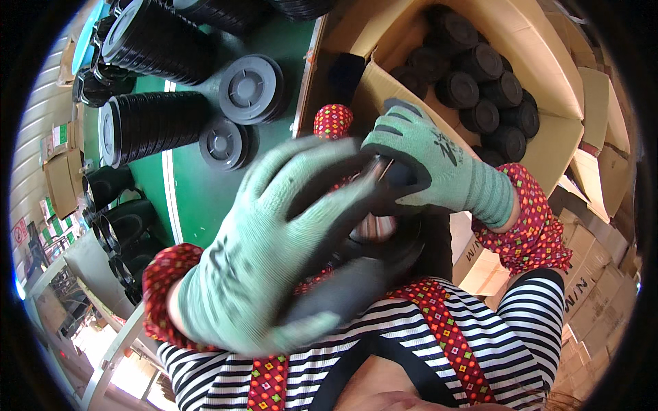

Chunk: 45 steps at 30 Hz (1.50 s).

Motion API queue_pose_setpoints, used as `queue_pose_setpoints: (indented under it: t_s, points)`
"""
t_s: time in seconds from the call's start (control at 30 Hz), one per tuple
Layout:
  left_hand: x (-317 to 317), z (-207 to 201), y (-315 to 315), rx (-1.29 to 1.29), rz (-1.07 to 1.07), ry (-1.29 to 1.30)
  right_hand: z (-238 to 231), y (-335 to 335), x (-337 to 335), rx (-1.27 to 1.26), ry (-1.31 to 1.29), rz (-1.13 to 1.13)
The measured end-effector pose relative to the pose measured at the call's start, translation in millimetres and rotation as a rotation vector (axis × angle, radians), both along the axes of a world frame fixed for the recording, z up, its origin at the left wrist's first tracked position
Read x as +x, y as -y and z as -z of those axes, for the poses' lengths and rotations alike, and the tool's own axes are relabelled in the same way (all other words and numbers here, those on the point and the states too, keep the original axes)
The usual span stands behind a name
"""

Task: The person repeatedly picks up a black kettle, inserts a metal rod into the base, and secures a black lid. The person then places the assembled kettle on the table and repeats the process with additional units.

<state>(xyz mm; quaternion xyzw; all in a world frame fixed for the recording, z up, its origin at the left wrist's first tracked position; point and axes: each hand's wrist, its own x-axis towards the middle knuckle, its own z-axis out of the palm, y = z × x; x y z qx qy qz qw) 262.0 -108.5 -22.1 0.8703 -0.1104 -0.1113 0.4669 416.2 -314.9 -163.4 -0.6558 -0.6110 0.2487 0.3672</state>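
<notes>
In front of my chest, my right hand (418, 157), in a green glove with dark fingertips, is closed round a dark piece with a thin shiny edge (384, 168). Its kind is not clear, as the gloves cover most of it. Just below, a shiny curved surface (373, 229) shows stripes, and dark shapes around it are blurred. My left hand (274, 240), gloved the same way, is smeared a little by motion. Its fingers are spread, the fingertips close to the right hand and the thumb apart from them. Whether it touches the dark piece is hidden.
To the left, a green table (195, 192) bears stacks of black ribbed discs (157, 127) and loose round black lids (250, 89). At the right, an open cardboard box (548, 130) holds several black cylinders (480, 61). Flattened cartons (586, 274) lie at lower right.
</notes>
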Motion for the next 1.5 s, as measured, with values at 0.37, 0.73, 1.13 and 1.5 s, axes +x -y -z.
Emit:
queue_pose_setpoints:
  t_s: [0.37,0.73,1.13,1.5]
  points:
    - [22,74,-29,0.322,0.177,-0.120,-52,16,-39,-0.166,0.214,0.352]
    - [36,85,-13,0.355,0.037,0.439,-129,22,-4,-0.501,-0.025,0.000]
    - [4,50,26,0.350,-0.024,0.425,30,-71,-3,0.423,-0.658,-0.028]
    - [62,70,108,0.180,0.298,0.128,22,-48,-51,0.628,-0.856,0.089]
